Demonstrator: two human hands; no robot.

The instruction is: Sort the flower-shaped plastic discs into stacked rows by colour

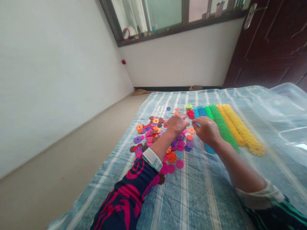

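Both hands are up close together over the middle of the striped cloth (196, 198), fingertips nearly meeting. The left hand (177, 124) is above the far right part of a messy heap of notched plastic discs (150, 139) in pink, purple, orange and brown. Its fingers are curled in, but I can't tell if there's a disc in them. The right hand (207, 130) has thumb and fingers bent toward each other with just a small gap at most, and again, can't tell if it's pinching anything.

Just beyond the hands are a short red stack (190, 114) and a lime green stack (189, 107). To the right, discs lie packed in long rows: the blue row (202, 111), partly behind the right hand, then the green row (223, 129) and the yellow row (243, 127). Clear plastic tubs (284, 99) sit at the far right.

For neat finger work here, I'd say go light and use just the fingertips, since the discs look thin and the cloth is wrinkly. Watch the left cuff (153, 158) over the heap, and keep the right wrist up, because a bump could knock those rows crooked.
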